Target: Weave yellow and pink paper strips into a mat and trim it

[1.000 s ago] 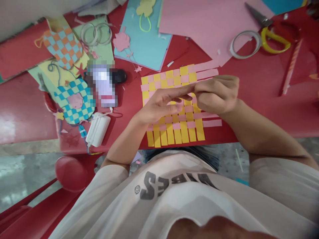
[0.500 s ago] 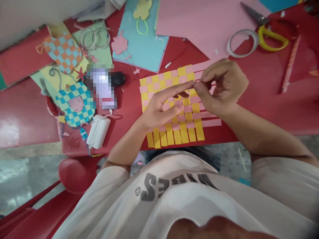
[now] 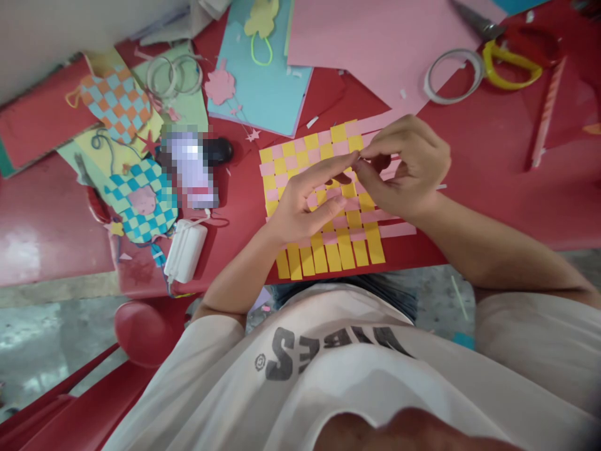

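Closest to the white T-shirt (image 3: 328, 357), at the near edge of the red table (image 3: 488, 194), lie the loose ends of yellow paper strips (image 3: 346, 255), which run roughly straight away from the body. They belong to a woven paper mat (image 3: 353, 219), a yellow-and-pink checkerboard lying flat just in front of the person, beneath both hands. Its pink paper strips (image 3: 398, 230) run crosswise, left to right, their free tails sticking out on the right side. The left hand (image 3: 307, 203) is above the middle of the weave, forefinger stretched toward the right and thumb well apart from it, gripping nothing that shows; whether it touches the paper cannot be told. The right hand (image 3: 406, 164) comes in over the mat's right side and covers part of the pink tails, so it is the nearer one to them, while the left is nearer the woven squares. Its thumb and forefinger close together right at the left forefinger's tip, and whether anything small is pinched there is hidden. Beyond the mat's far edge spreads a pink paper sheet (image 3: 352, 34), with a tape roll (image 3: 453, 100) and yellow-handled scissors (image 3: 491, 30) farther off to the right.
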Motion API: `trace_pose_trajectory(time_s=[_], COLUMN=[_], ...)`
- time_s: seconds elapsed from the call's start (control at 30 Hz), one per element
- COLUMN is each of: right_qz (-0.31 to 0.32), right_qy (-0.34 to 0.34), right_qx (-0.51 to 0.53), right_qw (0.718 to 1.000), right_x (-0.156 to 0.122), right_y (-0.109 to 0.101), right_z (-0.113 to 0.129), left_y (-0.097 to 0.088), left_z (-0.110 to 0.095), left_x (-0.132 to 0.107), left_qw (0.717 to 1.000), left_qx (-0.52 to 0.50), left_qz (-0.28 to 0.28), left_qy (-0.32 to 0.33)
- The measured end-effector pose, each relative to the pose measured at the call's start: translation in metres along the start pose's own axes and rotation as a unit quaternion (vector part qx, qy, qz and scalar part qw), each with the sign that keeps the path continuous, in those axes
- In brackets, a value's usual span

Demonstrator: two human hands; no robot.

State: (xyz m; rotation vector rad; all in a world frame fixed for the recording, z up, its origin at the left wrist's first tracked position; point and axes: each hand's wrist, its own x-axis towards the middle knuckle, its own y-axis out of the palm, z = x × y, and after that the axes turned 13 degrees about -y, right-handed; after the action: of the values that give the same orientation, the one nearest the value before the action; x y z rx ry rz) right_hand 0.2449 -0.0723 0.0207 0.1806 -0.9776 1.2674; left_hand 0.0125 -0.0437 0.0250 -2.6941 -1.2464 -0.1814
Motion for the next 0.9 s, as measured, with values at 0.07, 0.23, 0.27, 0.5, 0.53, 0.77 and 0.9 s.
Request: trace_pose_trajectory(time_s=[0.07,0.23,0.27,0.5,0.53,0.77,0.9], right_qz=[0.019,0.035,0.038,0.037,0.031,0.037,0.039], right_qy=[0.013,0.005,0.004,0.006,0.0,-0.019,-0.026], right_qx=[-0.009,-0.04,-0.044,-0.077,-0.077,-0.067,-0.077], right_qw=[1.0,0.999,0.998,0.996,0.997,0.997,0.996], right_x=[-0.004,-0.007,-0.007,-0.007,-0.008,-0.014,-0.012], right_y=[-0.001,-0.002,-0.002,-0.001,-0.001,0.0,-0.001], right_z=[-0.008,-0.013,-0.012,-0.008,-0.009,-0.02,-0.023], left_y=[0.001,0.002,0.002,0.002,0.002,-0.002,-0.001], left_z=[-0.001,-0.002,-0.001,0.002,0.002,0.005,0.009], left_x=[-0.001,-0.002,-0.002,-0.002,-0.002,0.002,0.001], left_qw=[1.0,0.999,0.999,0.999,0.999,1.0,1.0], left_qx=[-0.009,-0.022,-0.024,-0.031,-0.03,-0.018,-0.02], left_qz=[-0.002,-0.002,-0.001,0.001,0.002,0.016,0.016], left_qy=[-0.003,-0.027,-0.029,-0.028,-0.024,0.011,0.002])
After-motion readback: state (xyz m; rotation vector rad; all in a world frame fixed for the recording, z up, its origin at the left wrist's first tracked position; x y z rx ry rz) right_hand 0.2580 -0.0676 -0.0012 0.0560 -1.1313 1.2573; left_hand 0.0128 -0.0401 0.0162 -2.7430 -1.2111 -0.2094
